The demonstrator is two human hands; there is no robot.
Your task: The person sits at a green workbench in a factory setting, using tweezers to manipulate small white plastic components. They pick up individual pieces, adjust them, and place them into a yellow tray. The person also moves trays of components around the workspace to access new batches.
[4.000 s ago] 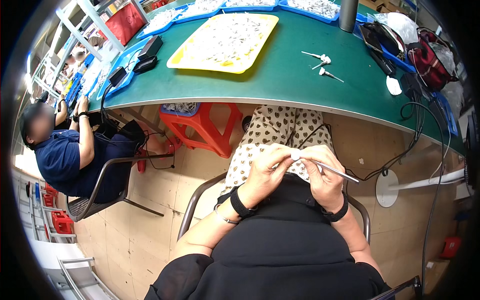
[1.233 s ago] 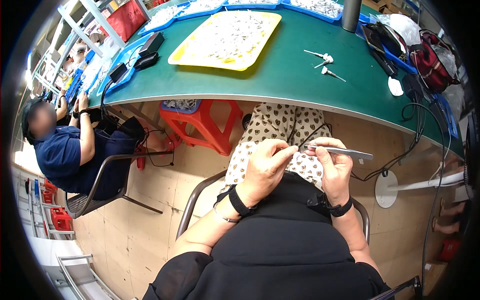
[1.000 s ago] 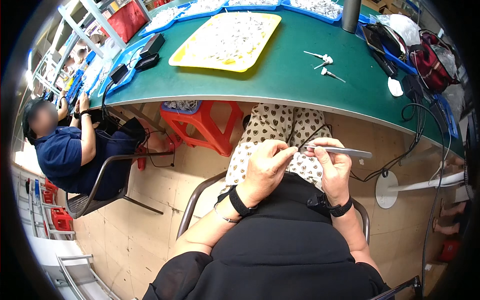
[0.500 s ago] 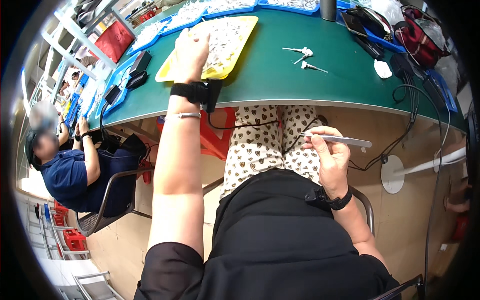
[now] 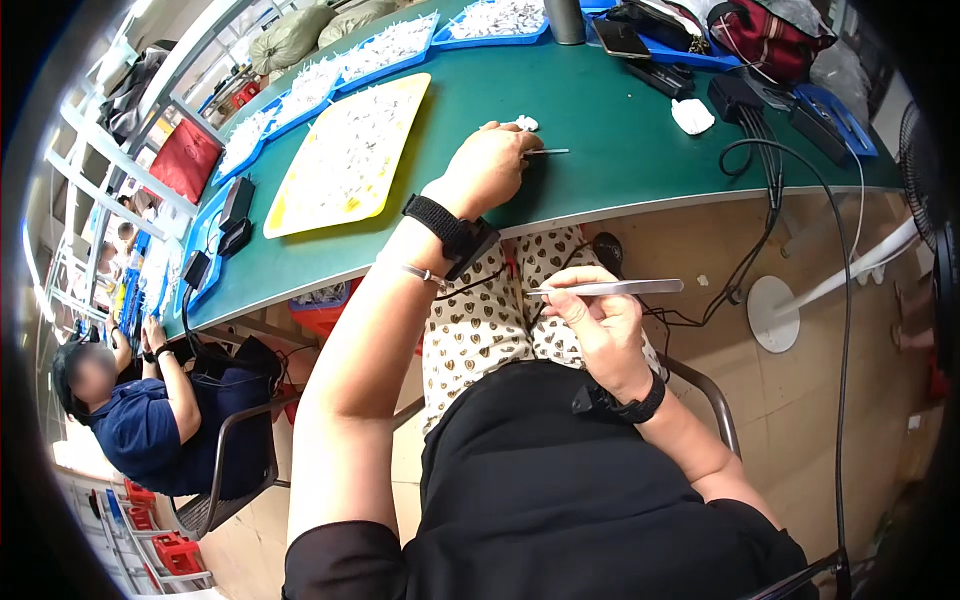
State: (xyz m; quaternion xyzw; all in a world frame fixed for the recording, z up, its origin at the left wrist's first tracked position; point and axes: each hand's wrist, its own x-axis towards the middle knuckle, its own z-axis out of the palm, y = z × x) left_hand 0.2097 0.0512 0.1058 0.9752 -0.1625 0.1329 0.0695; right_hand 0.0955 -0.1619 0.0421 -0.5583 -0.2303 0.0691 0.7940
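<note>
- On the table, in the head view, the left hand reaches over the small white parts, right of the yellow tray.
- Its fingers bend down at the parts, a thin stem jutting out to their right; I cannot tell whether they grip one.
- Nearer, above the lap, the right hand pinches the tweezers between thumb and fingers, tips pointing left.
- Beyond the yellow tray, blue trays hold white pieces; a co-worker sits at left.
</note>
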